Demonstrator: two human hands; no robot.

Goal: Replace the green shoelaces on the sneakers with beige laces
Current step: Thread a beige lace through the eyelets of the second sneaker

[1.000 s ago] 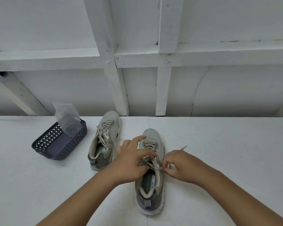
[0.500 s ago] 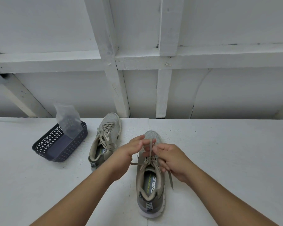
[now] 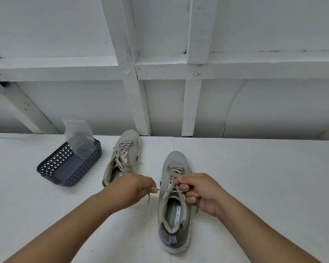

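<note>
from the head view, the near sneaker sits on the white counter, toe pointing away from the person. the left hand is just left of this sneaker and pinches one end of the beige lace. the lace runs tight from the fingers to the top of the sneaker. the right hand is on the right side of the sneaker, fingers curled around the other lace part at the top holes. half a second ago both hands were close together above the sneaker. now the left hand has pulled out to the side, so i think the lace is being pulled snug, maybe for a knot. the other sneaker lies up and left of the near sneaker, already laced in beige. further left of it is a dark basket with a clear bag in it. the job looks nearly done.
</note>
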